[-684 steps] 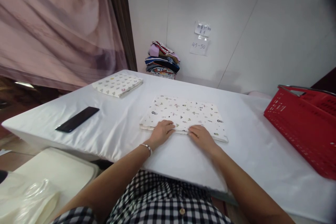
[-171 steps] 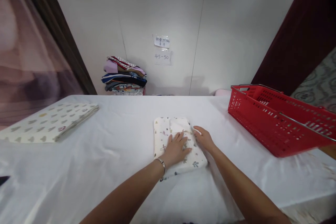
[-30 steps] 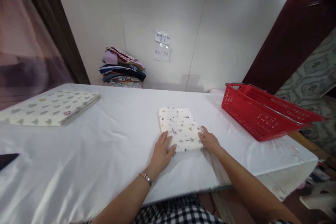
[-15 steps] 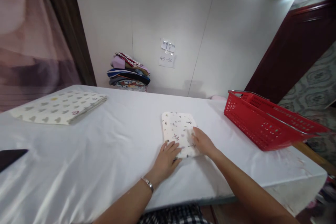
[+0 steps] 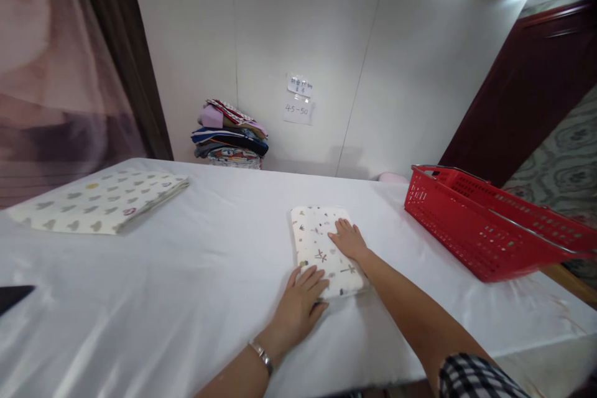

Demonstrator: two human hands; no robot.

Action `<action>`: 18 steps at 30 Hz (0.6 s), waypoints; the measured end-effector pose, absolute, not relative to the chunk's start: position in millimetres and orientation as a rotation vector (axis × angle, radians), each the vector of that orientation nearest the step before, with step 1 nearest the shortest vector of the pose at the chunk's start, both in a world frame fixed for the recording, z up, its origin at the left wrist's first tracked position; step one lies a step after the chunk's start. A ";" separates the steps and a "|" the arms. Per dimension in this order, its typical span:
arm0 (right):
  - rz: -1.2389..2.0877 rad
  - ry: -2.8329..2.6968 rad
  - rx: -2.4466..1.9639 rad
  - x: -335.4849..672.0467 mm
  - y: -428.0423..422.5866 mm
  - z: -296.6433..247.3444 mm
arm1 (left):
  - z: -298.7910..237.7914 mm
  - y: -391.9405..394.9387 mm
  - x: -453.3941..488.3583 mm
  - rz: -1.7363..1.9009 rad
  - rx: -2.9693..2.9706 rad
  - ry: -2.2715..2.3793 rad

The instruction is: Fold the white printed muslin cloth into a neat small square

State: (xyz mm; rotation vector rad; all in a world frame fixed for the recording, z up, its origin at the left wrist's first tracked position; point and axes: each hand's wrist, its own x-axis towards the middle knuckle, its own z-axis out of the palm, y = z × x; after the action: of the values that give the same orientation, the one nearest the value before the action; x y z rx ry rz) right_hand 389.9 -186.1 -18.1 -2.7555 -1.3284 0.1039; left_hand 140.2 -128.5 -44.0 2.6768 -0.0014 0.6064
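Observation:
A folded white cloth [image 5: 321, 252] with small printed figures lies on the white-covered table [image 5: 219, 280] in front of me. My left hand [image 5: 303, 298] rests at its near left corner, fingers spread over the edge and thumb apart. Flat on the upper right part of the cloth lies my right hand [image 5: 349, 239], its fingers stretched out. Neither hand grips the cloth; both touch it from above. The cloth's underside is hidden.
A red plastic basket [image 5: 489, 224] stands at the right. Far left lies a folded cream cloth [image 5: 102, 199] with grey shapes, with a dark flat object [image 5: 13, 296] nearer. Behind the table is a pile of folded fabrics [image 5: 231, 137]; paper notes [image 5: 298, 109] hang on the wall.
My right hand has moved from the cloth's right edge up onto its top surface, fingers now flat. My left hand stays at the near left corner. The view has shifted slightly.

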 end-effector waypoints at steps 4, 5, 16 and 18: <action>0.132 -1.306 -2.725 388.7 -182.1 -18.1 | -41.6 -128.0 140.1 0.574 2.654 0.012; 0.126 -1.294 -2.712 389.4 -180.7 -16.0 | -41.3 -127.6 140.2 0.572 2.648 0.011; -0.097 -0.826 -2.756 434.2 -166.4 2.5 | -39.2 -125.5 140.1 0.537 2.584 0.014; -0.076 -0.764 -2.750 436.2 -164.5 0.7 | -39.0 -124.9 139.8 0.546 2.571 0.007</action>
State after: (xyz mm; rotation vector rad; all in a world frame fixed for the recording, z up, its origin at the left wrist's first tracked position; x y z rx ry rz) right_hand 436.2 -164.5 0.7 -2.7503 -0.7638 -0.0757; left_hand 139.8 -124.9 -39.0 2.5706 0.0071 0.5459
